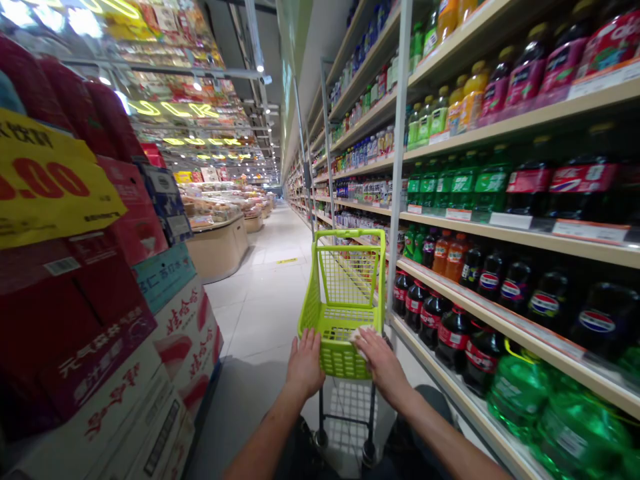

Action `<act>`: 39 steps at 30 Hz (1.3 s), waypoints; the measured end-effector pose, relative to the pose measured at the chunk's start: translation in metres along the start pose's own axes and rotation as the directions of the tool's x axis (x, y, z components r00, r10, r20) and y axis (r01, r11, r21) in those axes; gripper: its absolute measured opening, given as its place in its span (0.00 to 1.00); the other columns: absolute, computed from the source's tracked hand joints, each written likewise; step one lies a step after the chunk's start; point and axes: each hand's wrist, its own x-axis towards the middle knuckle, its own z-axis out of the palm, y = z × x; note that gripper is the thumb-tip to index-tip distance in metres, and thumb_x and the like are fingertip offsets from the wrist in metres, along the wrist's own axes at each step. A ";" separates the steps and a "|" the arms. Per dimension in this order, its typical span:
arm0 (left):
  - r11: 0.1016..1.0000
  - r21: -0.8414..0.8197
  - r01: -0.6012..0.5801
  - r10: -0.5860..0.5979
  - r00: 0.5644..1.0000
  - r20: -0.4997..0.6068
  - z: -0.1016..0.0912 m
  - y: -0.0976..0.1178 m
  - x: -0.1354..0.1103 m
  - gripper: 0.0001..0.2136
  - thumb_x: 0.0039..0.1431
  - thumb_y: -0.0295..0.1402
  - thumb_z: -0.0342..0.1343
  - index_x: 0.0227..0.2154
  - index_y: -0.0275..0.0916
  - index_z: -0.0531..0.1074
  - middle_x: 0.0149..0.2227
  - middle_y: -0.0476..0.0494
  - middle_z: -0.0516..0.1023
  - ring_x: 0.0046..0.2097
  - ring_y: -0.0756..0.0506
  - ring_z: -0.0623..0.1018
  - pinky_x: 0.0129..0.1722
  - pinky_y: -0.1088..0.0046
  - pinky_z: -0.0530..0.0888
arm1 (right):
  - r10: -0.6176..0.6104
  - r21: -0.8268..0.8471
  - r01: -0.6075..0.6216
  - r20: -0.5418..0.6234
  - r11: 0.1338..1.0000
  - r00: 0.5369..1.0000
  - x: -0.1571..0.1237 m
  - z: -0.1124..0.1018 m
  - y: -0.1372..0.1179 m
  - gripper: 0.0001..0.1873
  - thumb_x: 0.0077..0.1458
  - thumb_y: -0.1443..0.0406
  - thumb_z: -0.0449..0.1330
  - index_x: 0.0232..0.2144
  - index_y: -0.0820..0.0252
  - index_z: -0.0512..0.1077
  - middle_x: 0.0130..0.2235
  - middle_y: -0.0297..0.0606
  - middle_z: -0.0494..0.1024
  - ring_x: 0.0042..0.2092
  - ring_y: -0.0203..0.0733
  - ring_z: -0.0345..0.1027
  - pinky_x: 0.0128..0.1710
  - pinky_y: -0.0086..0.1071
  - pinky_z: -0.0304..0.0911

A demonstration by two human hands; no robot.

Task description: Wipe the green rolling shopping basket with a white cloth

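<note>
Aisle between a drinks shelf and stacked cartons. Person sits or crouches low at the near end of a small green shopping cart point(345, 351), which stands upright on the pale tiled floor point(260, 313), dark legs point(371, 407) between the knees.

Left hand point(306, 363): on the cart's near left corner. Fingers laid out long and close side by side, tips forward on the green rim; thumb hidden, so its position cannot be told. The cart lies directly under these fingers and extends away to their right.

Right hand point(379, 357): at the near right corner. Fingers bent and close together, gripping a crumpled white cloth point(356, 333), possibly tissue; material uncertain. Cloth sits under the fingertips and shows on their inner side, against the rim. Whether the tips also touch plastic: cannot tell.

Between the two hands: the near panel of the basket, open grid. Beyond the fingertips: basket floor, then the tall green frame point(350, 234) at the far end, well apart from both hands.

Right side: shelf boards point(500, 132) with bottles; red-labelled dark bottles point(453, 337) on the lowest, large green bottles point(517, 387) nearest. Left side: cartons point(185, 333), yellow price sign point(50, 180) above.
</note>
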 end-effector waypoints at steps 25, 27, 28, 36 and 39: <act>0.992 -0.119 0.028 -0.032 0.999 -0.027 0.001 0.003 0.001 0.36 0.42 0.30 0.47 0.58 0.27 0.47 0.63 0.39 0.46 0.63 0.42 0.44 0.61 0.64 0.46 | -0.056 -0.072 0.045 -0.168 0.996 0.984 0.020 0.049 -0.026 0.29 0.46 0.78 0.47 0.51 0.58 0.64 0.53 0.43 0.67 0.57 0.43 0.56 0.53 0.46 0.57; 0.991 -0.132 0.027 -0.033 0.999 -0.043 0.001 0.002 -0.001 0.36 0.43 0.29 0.46 0.59 0.26 0.46 0.63 0.39 0.47 0.63 0.44 0.47 0.61 0.66 0.46 | -0.089 -0.071 0.079 -0.154 0.994 0.984 0.024 0.054 -0.033 0.29 0.46 0.79 0.47 0.51 0.58 0.64 0.53 0.44 0.67 0.57 0.43 0.56 0.53 0.47 0.57; 0.989 -0.141 0.043 -0.051 0.997 -0.053 0.002 0.001 -0.002 0.36 0.44 0.28 0.46 0.59 0.26 0.45 0.63 0.38 0.48 0.63 0.44 0.48 0.60 0.67 0.47 | -0.098 -0.079 0.088 -0.145 0.993 0.985 0.025 0.053 -0.031 0.30 0.45 0.79 0.47 0.51 0.58 0.64 0.53 0.43 0.67 0.56 0.44 0.57 0.52 0.47 0.58; 0.986 -0.154 0.067 -0.072 0.997 -0.029 0.011 -0.004 -0.002 0.36 0.42 0.26 0.45 0.59 0.28 0.45 0.62 0.39 0.51 0.62 0.45 0.50 0.60 0.66 0.47 | -0.058 -0.131 0.039 -0.146 0.991 0.988 0.022 0.042 -0.017 0.31 0.43 0.81 0.46 0.50 0.58 0.65 0.52 0.44 0.68 0.55 0.44 0.58 0.52 0.47 0.58; 0.987 -0.138 0.076 -0.078 0.997 -0.010 0.009 -0.005 -0.003 0.35 0.43 0.26 0.45 0.59 0.29 0.46 0.62 0.40 0.49 0.63 0.45 0.49 0.60 0.65 0.47 | -0.177 -0.123 0.161 -0.140 0.979 0.974 0.032 0.056 -0.046 0.29 0.46 0.80 0.47 0.51 0.58 0.64 0.52 0.43 0.68 0.56 0.43 0.57 0.53 0.44 0.58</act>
